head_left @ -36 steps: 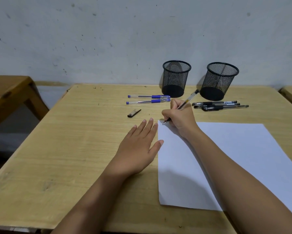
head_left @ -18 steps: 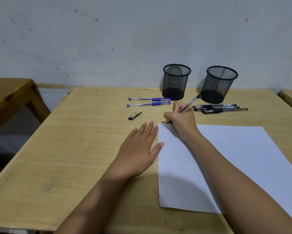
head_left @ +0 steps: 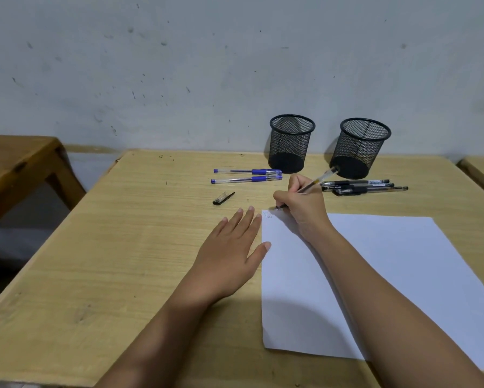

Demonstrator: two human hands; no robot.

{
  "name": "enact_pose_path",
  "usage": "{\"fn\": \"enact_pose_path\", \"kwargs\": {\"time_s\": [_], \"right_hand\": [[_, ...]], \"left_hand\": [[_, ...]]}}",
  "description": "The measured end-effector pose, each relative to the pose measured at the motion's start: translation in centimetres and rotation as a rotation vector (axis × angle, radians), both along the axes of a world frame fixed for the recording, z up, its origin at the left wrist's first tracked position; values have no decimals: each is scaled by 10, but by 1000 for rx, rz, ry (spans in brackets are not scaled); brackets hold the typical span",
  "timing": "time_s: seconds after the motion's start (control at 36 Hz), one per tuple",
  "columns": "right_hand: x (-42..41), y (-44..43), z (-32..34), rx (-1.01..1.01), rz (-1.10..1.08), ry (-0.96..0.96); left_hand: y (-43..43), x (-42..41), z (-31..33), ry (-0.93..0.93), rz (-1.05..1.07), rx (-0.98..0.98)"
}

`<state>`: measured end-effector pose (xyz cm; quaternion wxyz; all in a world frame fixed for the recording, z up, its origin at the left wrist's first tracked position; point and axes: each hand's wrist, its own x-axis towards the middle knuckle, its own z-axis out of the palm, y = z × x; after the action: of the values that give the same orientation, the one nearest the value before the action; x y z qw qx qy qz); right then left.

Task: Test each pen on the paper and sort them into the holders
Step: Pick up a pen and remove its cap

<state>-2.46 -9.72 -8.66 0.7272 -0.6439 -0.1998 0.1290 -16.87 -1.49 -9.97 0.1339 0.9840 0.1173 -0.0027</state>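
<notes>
Fingers (head_left: 285,196) of the right hand (head_left: 305,212) were curled round a black pen (head_left: 319,181), tip set on paper (head_left: 380,264) beside the flat-laid left hand (head_left: 229,247).

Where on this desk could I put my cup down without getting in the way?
On the desk, the near-left stretch, bordered by the left hand and pen cap, is bare; so is the far-left corner beside the blue pens. Crowded: around the holders, black pens and right hand.

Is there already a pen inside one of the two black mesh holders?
No, the left holder and the right holder both look empty through their mesh.
</notes>
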Motion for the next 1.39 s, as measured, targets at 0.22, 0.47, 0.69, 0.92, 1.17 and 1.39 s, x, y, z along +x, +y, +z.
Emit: {"fn": "enact_pose_path", "kwargs": {"time_s": [0.22,0.47,0.69,0.92,1.17,1.39], "right_hand": [[2,-11,12,151,48,120],[3,-20,24,117,130,65],[-2,-33,21,103,88,75],[-4,-34,23,160,67,133],[-3,-35,32,188,105,201],[-5,-31,35,171,156,216]], "left_hand": [[-2,-1,1,5,11,-14],[-22,-3,3,50,102,-23],[-37,-5,0,62,190,-6],[-32,-4,5,35,173,-67],[22,16,33,-415,328,-305],[50,36,12,-379,390,-210]]}}
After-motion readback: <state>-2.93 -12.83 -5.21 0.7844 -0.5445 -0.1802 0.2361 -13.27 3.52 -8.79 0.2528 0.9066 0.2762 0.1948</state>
